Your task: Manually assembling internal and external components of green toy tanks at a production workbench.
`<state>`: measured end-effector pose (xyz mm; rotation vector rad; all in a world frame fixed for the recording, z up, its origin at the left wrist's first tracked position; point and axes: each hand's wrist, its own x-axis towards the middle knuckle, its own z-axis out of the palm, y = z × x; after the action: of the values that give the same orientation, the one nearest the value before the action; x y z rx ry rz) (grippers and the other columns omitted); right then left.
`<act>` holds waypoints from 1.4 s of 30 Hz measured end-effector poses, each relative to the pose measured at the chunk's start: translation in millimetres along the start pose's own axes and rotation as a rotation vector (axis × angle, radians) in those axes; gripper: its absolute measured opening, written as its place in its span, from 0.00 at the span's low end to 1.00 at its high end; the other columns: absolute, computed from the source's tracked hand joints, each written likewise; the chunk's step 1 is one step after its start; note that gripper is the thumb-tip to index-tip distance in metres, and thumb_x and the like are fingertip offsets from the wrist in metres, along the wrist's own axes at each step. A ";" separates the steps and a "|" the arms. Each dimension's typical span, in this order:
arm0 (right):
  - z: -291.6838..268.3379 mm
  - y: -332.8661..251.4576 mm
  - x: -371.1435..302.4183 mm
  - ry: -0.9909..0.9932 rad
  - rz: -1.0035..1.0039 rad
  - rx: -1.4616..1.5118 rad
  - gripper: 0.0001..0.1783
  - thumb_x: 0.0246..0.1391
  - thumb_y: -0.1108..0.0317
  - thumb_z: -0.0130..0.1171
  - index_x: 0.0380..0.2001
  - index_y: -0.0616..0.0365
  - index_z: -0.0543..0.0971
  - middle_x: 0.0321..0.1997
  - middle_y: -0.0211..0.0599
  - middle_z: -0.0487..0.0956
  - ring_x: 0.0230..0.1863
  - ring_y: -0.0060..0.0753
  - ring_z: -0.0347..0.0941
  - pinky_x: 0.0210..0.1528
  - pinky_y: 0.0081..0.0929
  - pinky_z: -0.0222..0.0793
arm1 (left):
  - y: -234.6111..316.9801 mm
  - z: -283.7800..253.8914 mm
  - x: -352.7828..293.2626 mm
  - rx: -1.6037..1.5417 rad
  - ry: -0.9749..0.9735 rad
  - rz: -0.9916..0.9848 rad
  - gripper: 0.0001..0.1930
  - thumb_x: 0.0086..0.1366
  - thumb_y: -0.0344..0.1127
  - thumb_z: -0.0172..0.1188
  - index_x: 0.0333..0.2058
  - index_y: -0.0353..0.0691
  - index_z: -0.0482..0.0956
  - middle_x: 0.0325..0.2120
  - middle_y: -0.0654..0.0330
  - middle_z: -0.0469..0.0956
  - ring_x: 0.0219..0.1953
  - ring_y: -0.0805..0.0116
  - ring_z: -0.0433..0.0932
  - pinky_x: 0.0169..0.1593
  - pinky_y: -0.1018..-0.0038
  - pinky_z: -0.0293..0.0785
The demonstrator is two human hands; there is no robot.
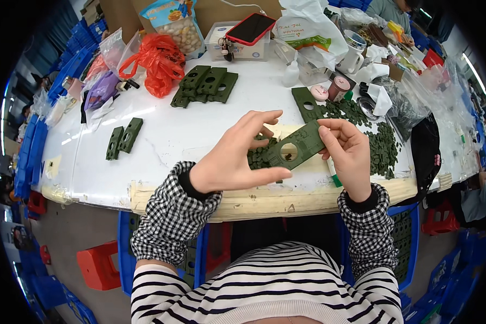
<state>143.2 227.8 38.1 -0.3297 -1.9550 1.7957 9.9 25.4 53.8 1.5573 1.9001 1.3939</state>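
Observation:
My right hand point(346, 154) pinches one end of a dark green plastic plate point(306, 141) with a round hole, held tilted above the table. Around the plate's other end my left hand point(233, 154) is spread, thumb and fingers apart; whether its thumb touches the plate I cannot tell. Under the plate lies a heap of small green parts point(258, 156), partly hidden. More small green pieces point(383, 148) form a pile beside my right hand, and another spread of them point(346, 110) is farther back. A similar green plate point(302, 97) lies beyond the held one.
Stacked green plates point(208, 83) stand at the back, with two plates point(128, 136) at the left. A red plastic bag point(155, 62), a phone point(251, 28), a small white bottle point(291, 73) and a mug point(352, 58) line the far side. Blue crates point(125, 248) flank my lap.

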 end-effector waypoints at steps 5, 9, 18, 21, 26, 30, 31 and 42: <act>18.2 0.5 -1.8 0.008 -0.035 0.039 0.11 0.62 0.71 0.58 0.45 0.66 0.78 0.27 0.28 0.80 0.24 0.12 0.73 0.26 0.11 0.68 | 21.8 15.6 -27.6 0.410 0.133 0.045 0.41 0.51 0.31 0.73 0.63 0.35 0.62 0.45 0.48 0.74 0.46 0.55 0.78 0.50 0.68 0.78; 29.8 0.4 -4.8 -0.108 -0.021 0.042 0.16 0.62 0.71 0.57 0.51 0.67 0.74 0.35 0.33 0.80 0.31 0.14 0.73 0.32 0.13 0.71 | 20.4 15.9 -49.0 0.436 0.284 0.050 0.39 0.50 0.27 0.71 0.61 0.35 0.63 0.43 0.48 0.76 0.45 0.55 0.78 0.49 0.67 0.76; -16.1 -5.6 -25.5 -0.143 -0.040 -0.156 0.11 0.62 0.71 0.57 0.44 0.69 0.79 0.40 0.35 0.80 0.39 0.19 0.74 0.45 0.18 0.69 | -60.6 -66.8 -117.6 0.791 0.590 -0.326 0.34 0.51 0.26 0.66 0.58 0.36 0.64 0.39 0.48 0.77 0.42 0.53 0.78 0.47 0.65 0.74; -36.2 -6.1 -36.9 -0.128 -0.003 -0.173 0.10 0.62 0.71 0.56 0.42 0.68 0.79 0.39 0.34 0.80 0.39 0.18 0.73 0.45 0.18 0.68 | -88.1 -90.8 -127.7 0.821 0.621 -0.398 0.34 0.52 0.28 0.67 0.58 0.35 0.64 0.38 0.48 0.77 0.41 0.54 0.78 0.46 0.66 0.74; -54.7 -17.6 -47.5 -0.079 -0.027 -0.191 0.08 0.63 0.72 0.55 0.39 0.68 0.79 0.37 0.34 0.80 0.39 0.19 0.74 0.45 0.18 0.69 | -107.8 -111.9 -130.9 0.830 0.653 -0.482 0.32 0.52 0.29 0.67 0.57 0.35 0.66 0.40 0.48 0.77 0.42 0.55 0.78 0.46 0.67 0.74; -66.5 -24.8 -49.4 -0.022 -0.030 -0.217 0.08 0.63 0.73 0.56 0.38 0.68 0.79 0.36 0.34 0.80 0.38 0.20 0.73 0.45 0.19 0.69 | -117.1 -117.8 -136.9 0.806 0.622 -0.474 0.32 0.54 0.35 0.68 0.56 0.33 0.66 0.45 0.43 0.75 0.49 0.49 0.76 0.53 0.62 0.72; -70.6 -24.1 -49.6 0.004 -0.035 -0.220 0.08 0.63 0.72 0.56 0.39 0.68 0.79 0.36 0.34 0.80 0.38 0.20 0.73 0.44 0.19 0.69 | -116.7 -119.3 -135.8 0.834 0.628 -0.401 0.31 0.55 0.37 0.69 0.55 0.32 0.67 0.46 0.43 0.76 0.50 0.49 0.76 0.54 0.63 0.71; -122.6 5.4 -19.8 0.063 -0.047 -0.394 0.09 0.59 0.70 0.61 0.36 0.68 0.80 0.30 0.30 0.81 0.32 0.15 0.74 0.37 0.16 0.69 | -152.1 -193.4 -178.4 1.179 0.480 -0.585 0.23 0.61 0.39 0.65 0.51 0.34 0.72 0.47 0.46 0.76 0.50 0.46 0.73 0.56 0.58 0.67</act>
<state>219.1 326.1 34.3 -0.4556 -2.2440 1.3448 -156.1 -212.7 -36.2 0.7735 3.4232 0.3235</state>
